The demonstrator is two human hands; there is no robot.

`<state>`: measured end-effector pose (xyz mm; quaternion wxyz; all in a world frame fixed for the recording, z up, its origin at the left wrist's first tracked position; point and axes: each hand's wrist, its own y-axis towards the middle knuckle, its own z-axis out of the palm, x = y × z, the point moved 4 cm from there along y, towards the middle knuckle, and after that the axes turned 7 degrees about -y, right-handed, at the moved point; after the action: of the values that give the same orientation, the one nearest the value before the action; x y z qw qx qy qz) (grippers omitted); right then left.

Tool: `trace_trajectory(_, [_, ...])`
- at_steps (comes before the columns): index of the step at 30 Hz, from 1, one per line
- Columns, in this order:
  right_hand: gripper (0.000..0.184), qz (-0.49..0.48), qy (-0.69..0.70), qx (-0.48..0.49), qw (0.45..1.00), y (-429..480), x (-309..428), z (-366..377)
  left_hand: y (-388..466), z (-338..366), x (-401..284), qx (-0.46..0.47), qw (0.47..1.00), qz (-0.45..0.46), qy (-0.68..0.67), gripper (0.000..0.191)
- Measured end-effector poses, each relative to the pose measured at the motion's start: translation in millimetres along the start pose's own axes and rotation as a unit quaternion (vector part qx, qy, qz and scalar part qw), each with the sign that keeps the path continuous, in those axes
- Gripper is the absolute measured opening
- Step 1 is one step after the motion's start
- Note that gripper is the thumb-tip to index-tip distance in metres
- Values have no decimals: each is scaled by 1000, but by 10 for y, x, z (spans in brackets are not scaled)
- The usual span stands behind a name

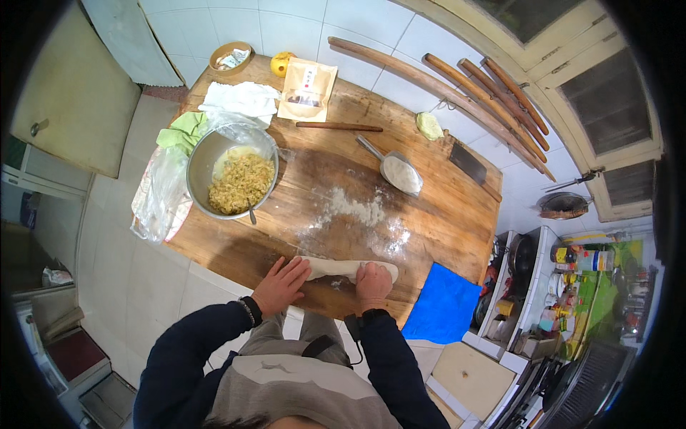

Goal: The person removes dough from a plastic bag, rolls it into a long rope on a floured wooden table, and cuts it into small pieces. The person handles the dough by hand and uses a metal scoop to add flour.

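Note:
A long roll of pale dough point(329, 267) lies near the front edge of a wooden tabletop point(450, 225). My left hand point(281, 284) rests at its left end, fingers extended and slightly apart, with the fingertips touching the dough. My right hand point(374, 281) is curled over the dough near its right end, knuckles up; its fingertips are hidden. Dry flour point(353, 206) is scattered on the wood just beyond the roll. Farther back, a metal scoop point(401, 172) holds more flour.
At left stands a metal bowl point(195, 185) of chopped filling with a spoon point(252, 212). A short rolling pin point(338, 126), a kraft pouch point(308, 91) and a cleaver point(467, 163) lie toward the back. A blue cloth point(442, 305) hangs over the right front edge.

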<state>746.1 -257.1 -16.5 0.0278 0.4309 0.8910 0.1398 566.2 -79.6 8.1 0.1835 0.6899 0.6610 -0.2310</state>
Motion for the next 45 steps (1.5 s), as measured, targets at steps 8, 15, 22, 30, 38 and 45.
trace_trajectory(8, [20,57,20,23,998,727,-203,392,741,-325,355,-162,959,-154,-172,74])
trace_trajectory(15, [35,83,291,100,948,1060,-450,532,987,-130,532,-15,984,-156,-83,65])
trace_trajectory(22, [24,44,1,181,983,309,-4,3,380,11,29,-96,993,-10,-69,58])
trace_trajectory(30, [15,21,-21,56,998,373,241,291,188,-66,-73,14,997,-61,-33,56])
trace_trajectory(38, [29,-83,65,13,994,753,314,251,635,-253,53,-101,978,-112,-141,70])
trace_trajectory(45, [41,-122,83,102,984,-30,300,-123,373,-170,-233,-35,993,-98,-54,68])
